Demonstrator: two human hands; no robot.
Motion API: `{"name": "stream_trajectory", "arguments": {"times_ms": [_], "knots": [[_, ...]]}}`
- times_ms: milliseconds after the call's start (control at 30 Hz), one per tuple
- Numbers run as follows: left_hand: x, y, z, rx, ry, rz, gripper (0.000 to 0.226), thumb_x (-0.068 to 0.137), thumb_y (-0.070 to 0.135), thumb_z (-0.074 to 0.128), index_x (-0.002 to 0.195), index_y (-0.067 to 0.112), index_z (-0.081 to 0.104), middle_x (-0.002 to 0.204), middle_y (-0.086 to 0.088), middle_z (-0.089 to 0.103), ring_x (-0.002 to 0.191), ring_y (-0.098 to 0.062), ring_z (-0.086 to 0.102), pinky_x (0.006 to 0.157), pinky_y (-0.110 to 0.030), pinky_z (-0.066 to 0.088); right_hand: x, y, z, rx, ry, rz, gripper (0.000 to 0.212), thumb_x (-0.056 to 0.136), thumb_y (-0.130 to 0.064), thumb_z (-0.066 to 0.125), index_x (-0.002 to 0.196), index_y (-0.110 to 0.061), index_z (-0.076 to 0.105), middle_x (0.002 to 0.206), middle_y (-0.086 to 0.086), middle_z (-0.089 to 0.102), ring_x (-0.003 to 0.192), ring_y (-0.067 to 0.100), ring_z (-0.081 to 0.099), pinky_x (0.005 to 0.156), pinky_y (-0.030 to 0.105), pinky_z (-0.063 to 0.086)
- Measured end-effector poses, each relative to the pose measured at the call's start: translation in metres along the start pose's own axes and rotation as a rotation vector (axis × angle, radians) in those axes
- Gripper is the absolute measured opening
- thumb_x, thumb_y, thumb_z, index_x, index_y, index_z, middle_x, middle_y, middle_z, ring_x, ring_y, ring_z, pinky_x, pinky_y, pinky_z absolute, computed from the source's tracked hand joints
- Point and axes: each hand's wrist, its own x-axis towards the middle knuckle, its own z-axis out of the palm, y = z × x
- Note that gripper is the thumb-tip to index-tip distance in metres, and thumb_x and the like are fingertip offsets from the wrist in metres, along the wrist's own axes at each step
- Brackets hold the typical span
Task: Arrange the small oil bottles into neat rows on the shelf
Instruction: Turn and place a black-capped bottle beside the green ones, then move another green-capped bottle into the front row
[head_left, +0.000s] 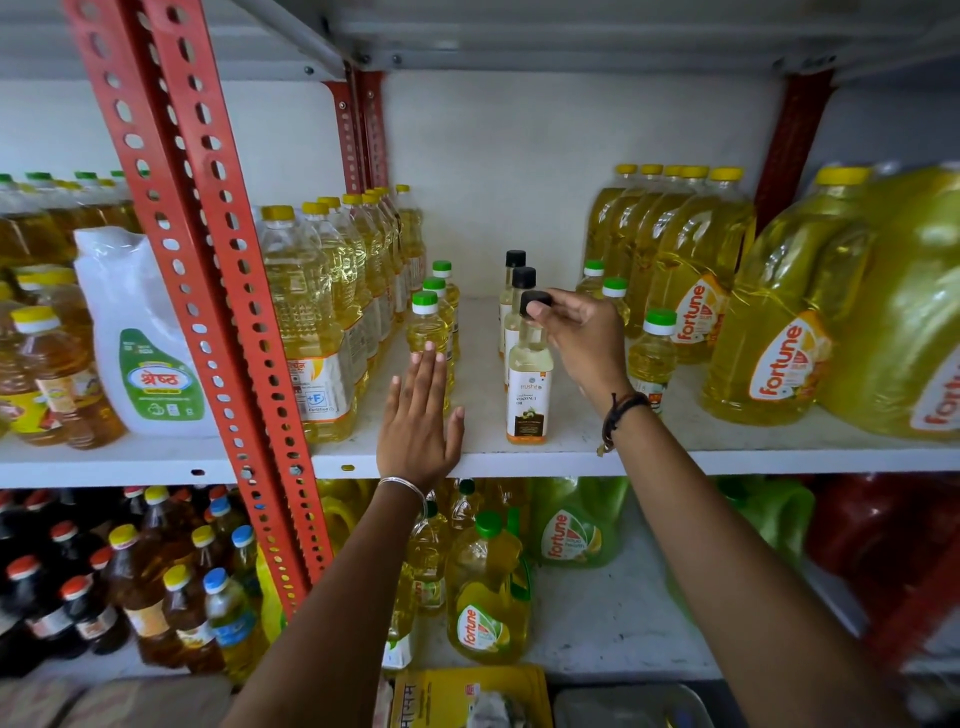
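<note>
On the white shelf three black-capped coconut oil bottles stand in a line running back from the front edge. My right hand grips the neck and cap of the front coconut oil bottle, which stands upright. To the left, three small green-capped oil bottles form another line. My left hand lies flat with fingers extended against the front one of that line. Three more green-capped small bottles stand to the right, behind my right hand.
Tall yellow-capped oil bottles fill the left side beside a red perforated upright. Large Fortune oil jugs crowd the right. Bare shelf lies between the two small-bottle lines. The lower shelf holds more bottles and jugs.
</note>
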Motion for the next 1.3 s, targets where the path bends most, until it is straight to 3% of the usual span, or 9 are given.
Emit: {"name": "stream_trajectory", "arguments": {"times_ms": [300, 533, 633, 767, 900, 1033, 1133, 1300], "knots": [[-0.001, 0.000, 0.001, -0.005, 0.009, 0.002, 0.065, 0.096, 0.036, 0.028, 0.151, 0.008, 0.011, 0.158, -0.007, 0.008, 0.146, -0.017, 0.001, 0.117, -0.036, -0.001, -0.010, -0.008, -0.008, -0.047, 0.002, -0.040, 0.027, 0.082, -0.013, 0.069, 0.108, -0.007, 0.068, 0.098, 0.005, 0.072, 0.086, 0.012, 0.070, 0.084, 0.031, 0.057], [-0.001, 0.000, 0.002, -0.006, 0.009, 0.001, 0.065, 0.095, 0.036, 0.029, 0.151, 0.007, 0.012, 0.159, -0.007, 0.008, 0.146, -0.018, 0.003, 0.117, -0.035, -0.002, -0.010, -0.005, -0.008, -0.019, 0.013, -0.038, 0.028, 0.081, -0.013, 0.069, 0.108, -0.005, 0.067, 0.094, 0.001, 0.070, 0.071, -0.012, 0.064, 0.071, 0.009, 0.053], [-0.001, 0.000, 0.001, -0.008, 0.008, 0.006, 0.064, 0.096, 0.036, 0.028, 0.151, 0.007, 0.012, 0.158, -0.008, 0.008, 0.146, -0.019, 0.004, 0.117, -0.035, -0.002, -0.012, -0.004, -0.007, -0.005, 0.007, -0.016, 0.029, 0.082, -0.015, 0.069, 0.109, -0.005, 0.066, 0.099, 0.006, 0.071, 0.073, -0.011, 0.064, 0.073, 0.009, 0.053], [-0.001, -0.001, -0.003, -0.056, 0.016, 0.020, 0.061, 0.097, 0.034, 0.026, 0.150, 0.006, 0.015, 0.158, -0.009, 0.011, 0.146, -0.017, 0.002, 0.117, -0.035, -0.003, -0.023, -0.012, -0.007, 0.005, 0.102, -0.001, 0.045, 0.081, -0.024, 0.071, 0.120, -0.005, 0.058, 0.109, -0.002, 0.064, 0.095, 0.005, 0.063, 0.081, 0.009, 0.051], [-0.005, -0.015, -0.012, -0.060, 0.047, 0.032, 0.061, 0.096, 0.032, 0.027, 0.150, 0.006, 0.017, 0.157, -0.010, 0.013, 0.146, -0.017, 0.003, 0.117, -0.036, -0.003, -0.042, -0.027, 0.000, 0.006, 0.250, -0.209, 0.038, 0.083, -0.027, 0.069, 0.115, -0.011, 0.059, 0.113, 0.006, 0.066, 0.105, 0.014, 0.063, 0.091, 0.027, 0.052], [-0.014, -0.047, -0.028, 0.008, 0.066, -0.035, 0.062, 0.096, 0.032, 0.027, 0.150, 0.004, 0.016, 0.158, -0.010, 0.013, 0.146, -0.021, 0.008, 0.117, -0.038, 0.001, -0.054, -0.038, 0.029, 0.005, 0.153, -0.297, 0.030, 0.085, -0.023, 0.066, 0.111, -0.011, 0.060, 0.108, 0.006, 0.067, 0.099, 0.014, 0.064, 0.089, 0.027, 0.053], [-0.017, -0.062, -0.036, 0.041, 0.050, -0.033, 0.062, 0.096, 0.031, 0.027, 0.150, 0.005, 0.013, 0.158, -0.008, 0.010, 0.146, -0.021, 0.006, 0.118, -0.037, 0.000, -0.051, -0.033, 0.061, -0.007, 0.023, -0.183, 0.032, 0.084, -0.022, 0.067, 0.112, -0.009, 0.059, 0.109, 0.004, 0.066, 0.099, 0.015, 0.064, 0.090, 0.028, 0.052], [-0.015, -0.067, -0.033, 0.057, 0.026, -0.012, 0.064, 0.095, 0.032, 0.029, 0.151, 0.009, 0.009, 0.158, -0.007, 0.011, 0.146, -0.018, 0.001, 0.117, -0.035, -0.005, -0.029, -0.014, 0.104, -0.073, -0.057, 0.001, 0.042, 0.087, -0.021, 0.063, 0.124, -0.007, 0.050, 0.130, 0.010, 0.058, 0.116, 0.018, 0.055, 0.097, 0.025, 0.041]]}}
